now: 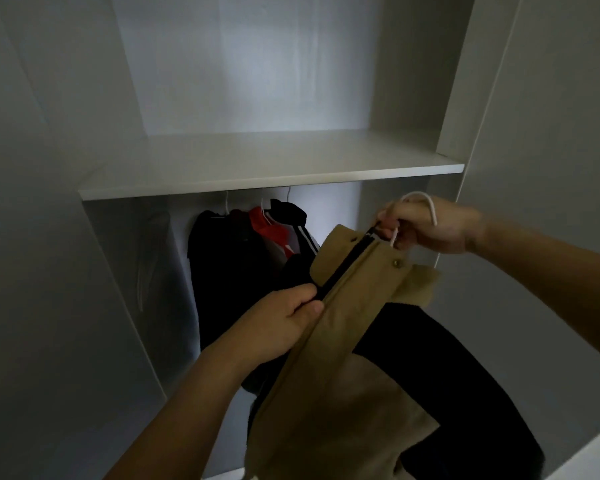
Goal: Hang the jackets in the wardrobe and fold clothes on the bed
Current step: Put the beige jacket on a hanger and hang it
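Right hand [426, 226] grips hanger [419, 202] and collar, centre right; left hand [284, 323] pinches the zip [347, 268] of tan jacket [329, 375]. Keep placket taut (zip binds otherwise).

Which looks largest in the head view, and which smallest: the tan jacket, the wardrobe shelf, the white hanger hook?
1. wardrobe shelf and tan jacket: both fill much of the picture; the jacket is nearer to the camera, so I do not rank them.
2. white hanger hook, held in the right hand: clearly smallest.
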Action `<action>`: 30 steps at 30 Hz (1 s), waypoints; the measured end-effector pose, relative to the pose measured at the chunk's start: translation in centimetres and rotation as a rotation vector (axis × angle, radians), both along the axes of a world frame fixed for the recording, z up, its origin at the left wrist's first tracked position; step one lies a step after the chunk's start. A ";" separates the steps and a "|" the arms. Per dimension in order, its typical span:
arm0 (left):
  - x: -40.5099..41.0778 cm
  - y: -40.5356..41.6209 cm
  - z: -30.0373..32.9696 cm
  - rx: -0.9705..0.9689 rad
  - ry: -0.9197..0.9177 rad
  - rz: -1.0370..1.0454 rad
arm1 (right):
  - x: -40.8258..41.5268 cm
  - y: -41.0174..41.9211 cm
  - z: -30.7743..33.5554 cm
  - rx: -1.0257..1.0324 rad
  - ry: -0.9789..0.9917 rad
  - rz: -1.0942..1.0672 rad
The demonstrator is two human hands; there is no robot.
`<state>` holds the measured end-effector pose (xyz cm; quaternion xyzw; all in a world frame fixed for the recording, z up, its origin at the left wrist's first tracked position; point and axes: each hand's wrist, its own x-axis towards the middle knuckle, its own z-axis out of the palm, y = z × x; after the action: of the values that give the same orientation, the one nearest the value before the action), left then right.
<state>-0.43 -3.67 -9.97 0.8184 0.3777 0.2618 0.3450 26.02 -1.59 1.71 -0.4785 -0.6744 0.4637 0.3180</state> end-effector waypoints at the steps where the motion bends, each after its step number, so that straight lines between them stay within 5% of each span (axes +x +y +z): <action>1: -0.1 0.2 -0.6 -0.002 0.032 0.008 | 0.0 0.3 -0.2 -0.001 -0.019 0.006; 6: 0.7 1.5 -2.5 0.056 0.283 0.048 | -3.2 0.4 -2.5 0.056 -0.061 -0.100; 11: 4.3 0.6 -2.9 -0.183 -0.090 0.087 | -4.5 0.8 -2.4 0.097 -0.009 -0.049; 14: 4.5 -0.3 -3.6 0.053 -0.081 0.049 | -2.4 1.4 -1.0 0.146 -0.088 -0.161; 17: 4.4 -1.5 -4.5 0.380 0.209 -0.107 | -0.7 1.9 -0.6 0.184 -0.227 -0.259; 20: 4.8 -0.5 -2.9 0.456 0.390 -0.260 | -1.7 1.8 -1.3 0.158 -0.303 -0.116; 23: 4.6 3.1 -0.1 0.412 0.053 0.120 | -1.4 1.5 -1.2 0.138 -0.095 0.015; 24: 4.4 4.6 0.5 0.374 0.065 0.226 | -0.7 1.3 -0.7 0.115 -0.030 0.035; 27: 4.6 7.4 0.8 0.150 0.536 0.079 | 1.5 1.2 0.6 0.016 0.021 0.139; 30: 5.4 7.4 0.7 0.060 0.703 -0.029 | 2.9 1.8 1.0 -0.071 -0.050 0.221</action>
<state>4.94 3.72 -9.26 0.8736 0.4539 -0.0297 0.1732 28.89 0.19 2.67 -0.4235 -0.7140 0.5074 0.2309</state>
